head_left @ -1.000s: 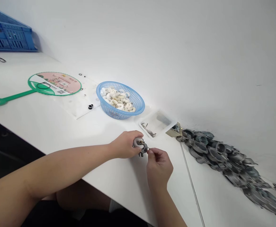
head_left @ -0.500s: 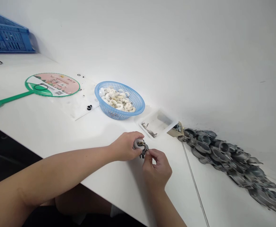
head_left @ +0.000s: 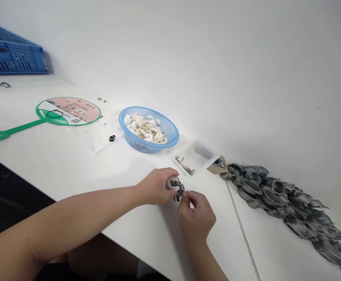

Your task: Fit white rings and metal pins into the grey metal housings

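My left hand [head_left: 158, 186] is wrapped around a small assembly: a white plastic ring [head_left: 172, 183] against a dark grey metal part [head_left: 178, 195], with brass-coloured bits inside the ring. My right hand [head_left: 196, 214] pinches a thin metal pin [head_left: 183, 189] between thumb and forefinger, its tip at the grey part. Most of the pin is hidden by the fingertips. Just beyond the hands stands a translucent tray [head_left: 201, 167] with several metal pins [head_left: 184, 166] in it.
A blue basket [head_left: 149, 148] holds several white rings. Left of it lie a green-handled fan [head_left: 71, 111] and small black rings [head_left: 112, 138]. Grey metal castings [head_left: 275, 195] are piled along the wall at right, beside a small cardboard box [head_left: 218, 167]. A blue crate [head_left: 15, 58] stands far left.
The whole view has shifted slightly, so things sit a little lower. Both hands keep their hold on the assembly and pin, with only a slight shift of the right fingers.
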